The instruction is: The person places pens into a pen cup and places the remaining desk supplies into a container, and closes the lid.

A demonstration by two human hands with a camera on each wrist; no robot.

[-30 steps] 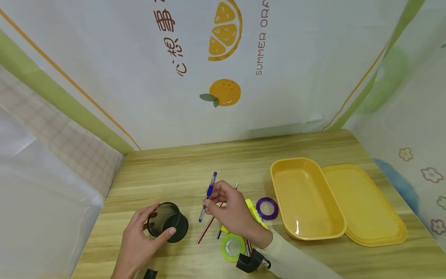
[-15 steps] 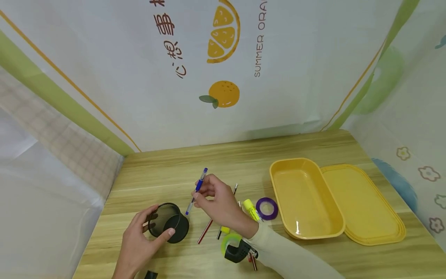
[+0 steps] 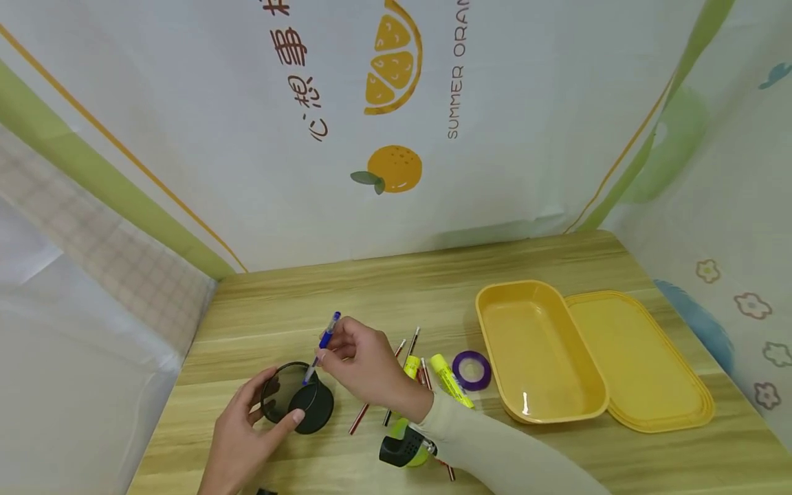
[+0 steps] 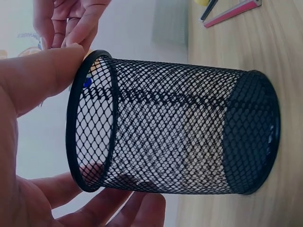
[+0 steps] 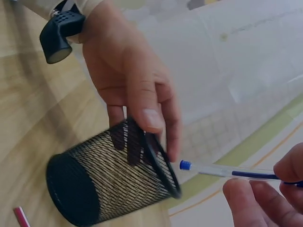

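Note:
A black mesh pen holder (image 3: pixel 317 411) stands at the front left of the table. My left hand (image 3: pixel 238 432) grips it near the rim, thumb on one side and fingers round the other, as the left wrist view also shows. Between thumb and fingers my right hand (image 3: pixel 371 368) pinches a clear pen with a blue grip (image 3: pixel 326 339). The pen slants down, its lower blue end at the holder's mouth in the head view. In the right wrist view that blue end (image 5: pixel 185 165) appears just outside the rim. Inside the holder I see nothing through the mesh.
Right of the holder lie a red pencil (image 3: pixel 358 420), a dark pencil (image 3: pixel 388 416) and yellow glue sticks (image 3: pixel 453 383). A purple tape roll (image 3: pixel 456 372) lies beside a yellow box (image 3: pixel 497 375) and its lid (image 3: pixel 656 371). Under my right wrist, a green tape roll (image 3: pixel 418 458) is partly hidden.
My right hand has carried the pen leftward, from above the pencils to the holder's mouth. My left hand keeps its grip on the holder.

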